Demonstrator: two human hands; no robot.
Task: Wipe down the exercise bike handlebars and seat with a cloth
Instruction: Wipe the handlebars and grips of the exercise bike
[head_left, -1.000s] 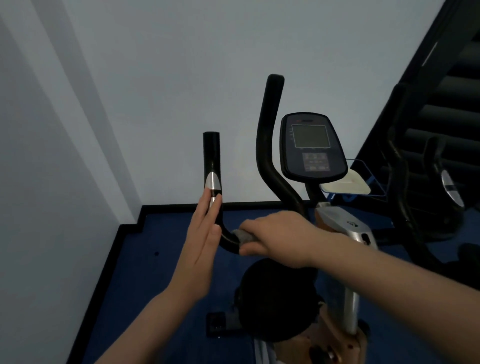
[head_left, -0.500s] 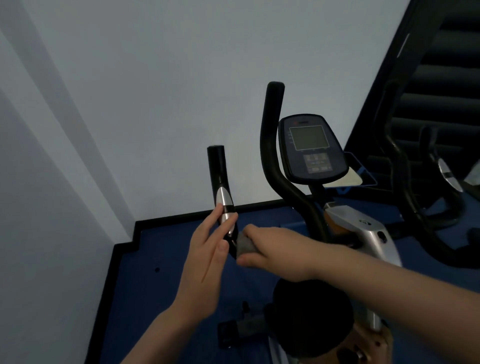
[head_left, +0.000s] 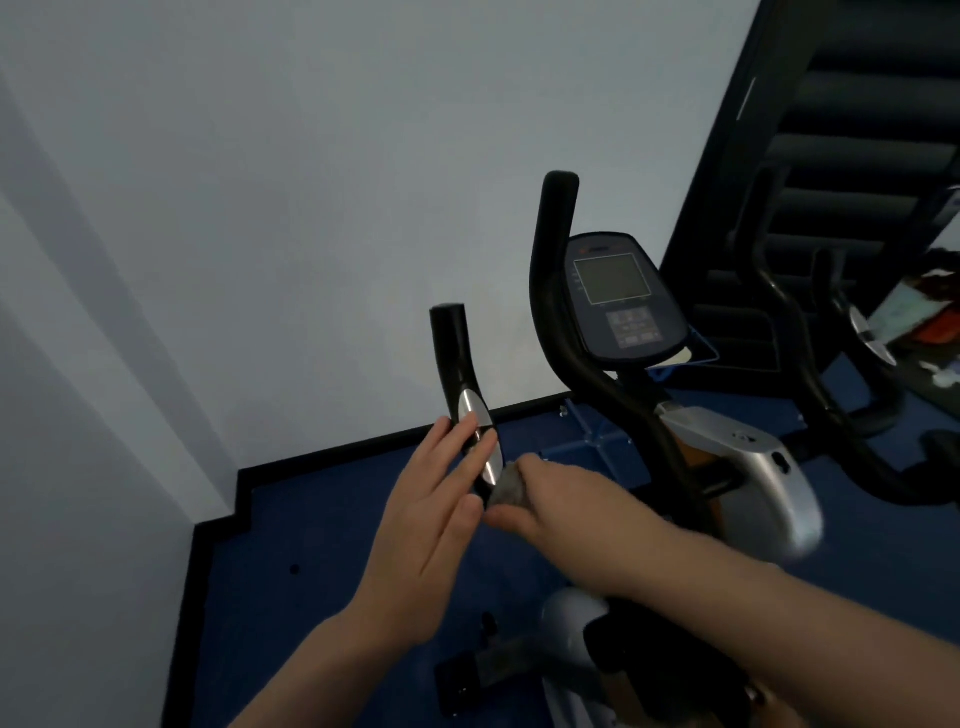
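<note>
Two bare forearms reach forward, hands meeting near the middle of the view

The left hand (head_left: 431, 512) comes up from 6 o'clock, fingers straight and together, pointing toward 1 o'clock, palm turned rightward, fingertips laid against the handlebar (head_left: 462, 384); the right hand (head_left: 558, 501) enters from 4 o'clock, forearm crossing the lower right, knuckles up, fingers curled round a grey cloth (head_left: 509, 488) bunched at its front; thumb of the left hand lies just beside the right hand's fingertips.
</note>
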